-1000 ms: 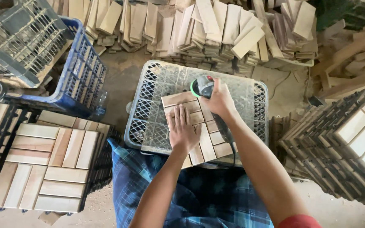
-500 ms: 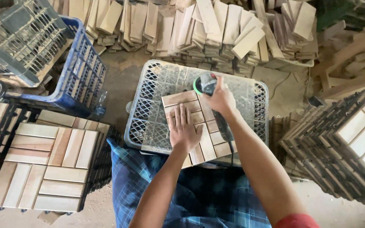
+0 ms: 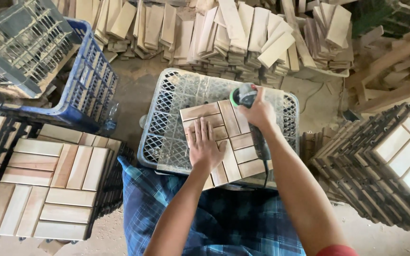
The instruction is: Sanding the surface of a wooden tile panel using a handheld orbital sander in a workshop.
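Note:
A square wooden slat tile [image 3: 231, 142] lies on an upturned grey plastic crate [image 3: 176, 95] in front of me. My left hand [image 3: 205, 148] presses flat on the tile's near left part, fingers spread. My right hand [image 3: 260, 114] grips a hand-held power sander [image 3: 244, 96] with a green-rimmed head at the tile's far right corner. Its dark body and cable [image 3: 264, 161] run back under my right forearm.
A stack of finished slat tiles [image 3: 48, 180] sits at my left, another leaning stack [image 3: 395, 161] at my right. A blue crate [image 3: 88, 90] holds a grey crate [image 3: 20, 38] at far left. Piles of loose wooden slats [image 3: 233, 33] line the back. My checked blue cloth [image 3: 224, 223] covers my lap.
My right hand has shifted the sander slightly farther along the tile's far right corner. The left hand stays flat on the tile.

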